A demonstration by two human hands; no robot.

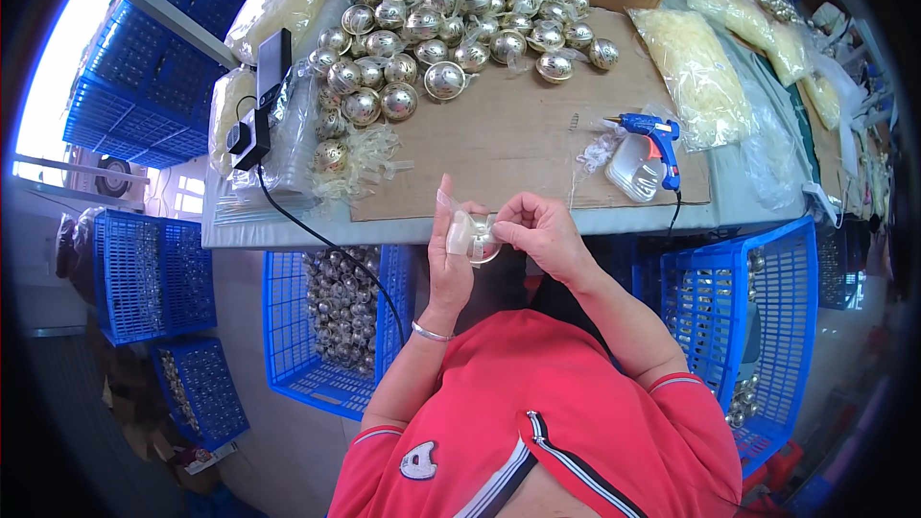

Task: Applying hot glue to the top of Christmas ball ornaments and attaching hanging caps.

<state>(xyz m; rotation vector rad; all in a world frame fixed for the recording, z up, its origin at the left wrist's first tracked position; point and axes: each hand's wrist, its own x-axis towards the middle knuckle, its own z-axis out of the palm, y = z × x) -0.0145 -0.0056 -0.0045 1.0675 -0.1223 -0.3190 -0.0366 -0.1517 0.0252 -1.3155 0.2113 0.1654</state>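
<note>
Just off the front edge of the table, a shiny gold-silver ball ornament [483, 250] sits between my two hands. My left hand [451, 254] holds it from the left, one finger stretched upward. A pale translucent strip or film [461, 230] lies against those fingers and the ball. With thumb and forefinger pinched together, my right hand [543, 235] grips the ball's right upper edge; whatever small piece is in the pinch is too small to make out. Many similar ball ornaments [445, 81] are heaped on the cardboard sheet [480, 153] beyond my hands.
A blue glue gun [662, 139] rests by a clear plastic tray [635, 173] at right. A black cable [307, 235] runs from a power strip [251, 139] over the table edge. Blue crates [288, 326] stand below both sides. Bags of pale pieces [696, 77] lie far right.
</note>
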